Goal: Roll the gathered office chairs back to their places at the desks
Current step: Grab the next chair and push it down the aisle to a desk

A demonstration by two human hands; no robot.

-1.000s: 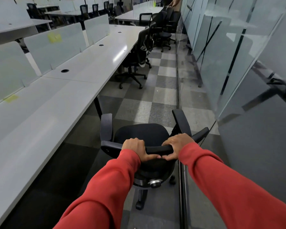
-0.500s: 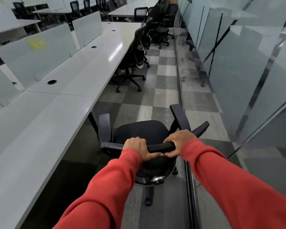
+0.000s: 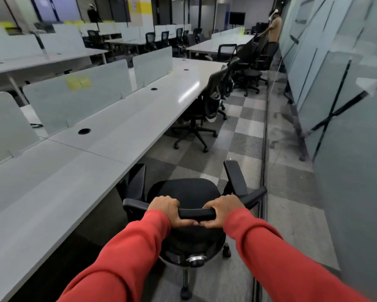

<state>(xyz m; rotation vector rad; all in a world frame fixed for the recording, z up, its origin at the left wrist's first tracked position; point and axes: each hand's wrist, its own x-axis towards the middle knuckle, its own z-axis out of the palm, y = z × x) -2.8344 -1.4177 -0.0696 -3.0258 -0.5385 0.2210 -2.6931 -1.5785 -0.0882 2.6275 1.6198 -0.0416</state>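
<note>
Your left hand (image 3: 164,209) and right hand (image 3: 223,209), fingers curled tight, grip the curved top rail of a black, armrested, cushioned chair (image 3: 188,195) beside the desk (image 3: 52,192).

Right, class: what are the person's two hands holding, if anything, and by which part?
Both the left hand and right hand grip the black wheeled office chair by the curved top edge of its backrest.

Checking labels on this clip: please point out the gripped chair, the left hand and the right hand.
gripped chair (image 3: 189,190), head view, on the black seat cushion.
left hand (image 3: 167,209), head view, on its back.
right hand (image 3: 224,209), head view, on its back.
</note>
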